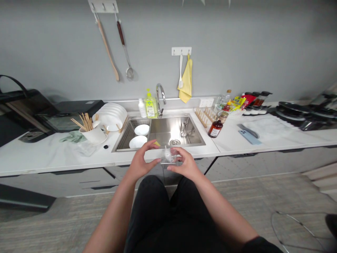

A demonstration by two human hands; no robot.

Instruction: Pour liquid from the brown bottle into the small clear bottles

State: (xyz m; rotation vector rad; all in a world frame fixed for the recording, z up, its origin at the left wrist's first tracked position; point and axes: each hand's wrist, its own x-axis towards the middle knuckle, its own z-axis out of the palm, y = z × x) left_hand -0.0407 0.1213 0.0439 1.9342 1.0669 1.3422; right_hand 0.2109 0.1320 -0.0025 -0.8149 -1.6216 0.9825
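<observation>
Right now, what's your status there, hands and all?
Left hand and right hand both grip small clear container. Held before the sink. Nothing between.

A plain grey wall (237, 45) backs a long white worktop (52, 156) with a stainless steel sink (181, 128) set into its middle, beneath a chrome tap (160, 95). Two white hook rails (103, 6) are fixed to the wall; a wooden spoon (107, 49), a strainer (125, 47) and a yellow cloth (186, 82) hang from them. Grey cabinet fronts (250, 163) run under the worktop, above a floor (52, 225) of muted grey-brown planks. Even, soft light fills the kitchen, casting faint shadows behind the hanging utensils.
</observation>
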